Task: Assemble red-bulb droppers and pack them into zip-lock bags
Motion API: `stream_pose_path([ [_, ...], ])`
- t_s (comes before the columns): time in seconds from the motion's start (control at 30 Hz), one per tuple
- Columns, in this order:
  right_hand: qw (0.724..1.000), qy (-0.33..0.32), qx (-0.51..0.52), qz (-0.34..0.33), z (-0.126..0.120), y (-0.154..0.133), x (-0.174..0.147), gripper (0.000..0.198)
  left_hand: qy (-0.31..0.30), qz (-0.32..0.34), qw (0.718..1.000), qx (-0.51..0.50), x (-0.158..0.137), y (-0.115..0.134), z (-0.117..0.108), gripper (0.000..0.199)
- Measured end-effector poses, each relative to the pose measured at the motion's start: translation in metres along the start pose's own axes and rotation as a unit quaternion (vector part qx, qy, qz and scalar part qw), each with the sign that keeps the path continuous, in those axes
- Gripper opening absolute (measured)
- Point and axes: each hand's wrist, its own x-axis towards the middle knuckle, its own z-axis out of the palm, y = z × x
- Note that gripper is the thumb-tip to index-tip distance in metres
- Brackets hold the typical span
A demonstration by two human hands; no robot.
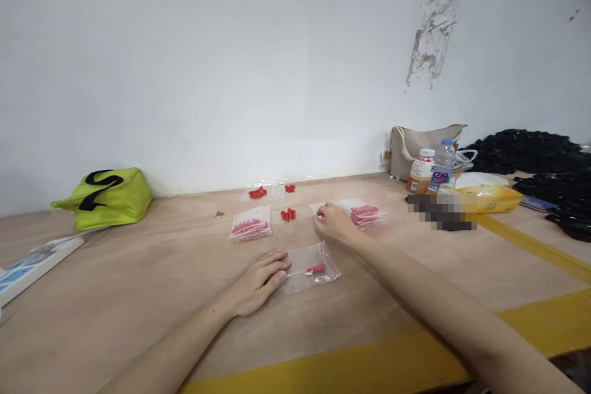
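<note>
A clear zip-lock bag (302, 283) lies flat with a glass dropper inside, its red rubber bulb (316, 269) toward the zip end. My left hand (258, 280) rests on the left end of this bag, fingers lying nearly flat. Farther back, my right hand (333, 221) has its fingers curled on another zip-lock bag (316, 208), with a bit of red showing at the fingertips. Just right of it is a stack of bagged droppers (367, 215). Several loose droppers (289, 215) lie between that stack and a second bagged stack (251, 225) on the left.
By the wall are red rubber bulbs (257, 192) and clear tubes (277, 192). A lime-green bag (113, 200) sits left. Bottles (421, 172), a grey bag (425, 138), a yellow tissue pack (494, 197) and black items (530, 151) occupy the right. Yellow tape (351, 366) lines the front edge.
</note>
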Motion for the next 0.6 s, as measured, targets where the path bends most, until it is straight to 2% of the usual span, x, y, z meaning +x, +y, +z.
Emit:
stream_pose_path([
  [0.13, 0.998, -0.038, 0.031, 0.048, 0.025, -0.036, 0.027, 0.029, 0.006, -0.001, 1.000, 0.008, -0.001, 0.000, 0.001, 0.039],
  [0.27, 0.993, -0.077, 0.055, 0.064, 0.040, -0.055, 0.046, 0.031, 0.000, 0.003, 1.000, 0.014, -0.002, -0.002, 0.002, 0.039],
  [0.47, 0.985, -0.125, 0.071, 0.098, 0.048, -0.047, 0.066, 0.029, -0.001, 0.003, 1.000, 0.018, -0.003, -0.003, 0.003, 0.039],
  [0.6, 0.983, -0.122, 0.071, 0.114, 0.050, -0.032, 0.068, 0.029, -0.006, 0.005, 1.000, 0.025, -0.003, -0.002, 0.002, 0.040],
])
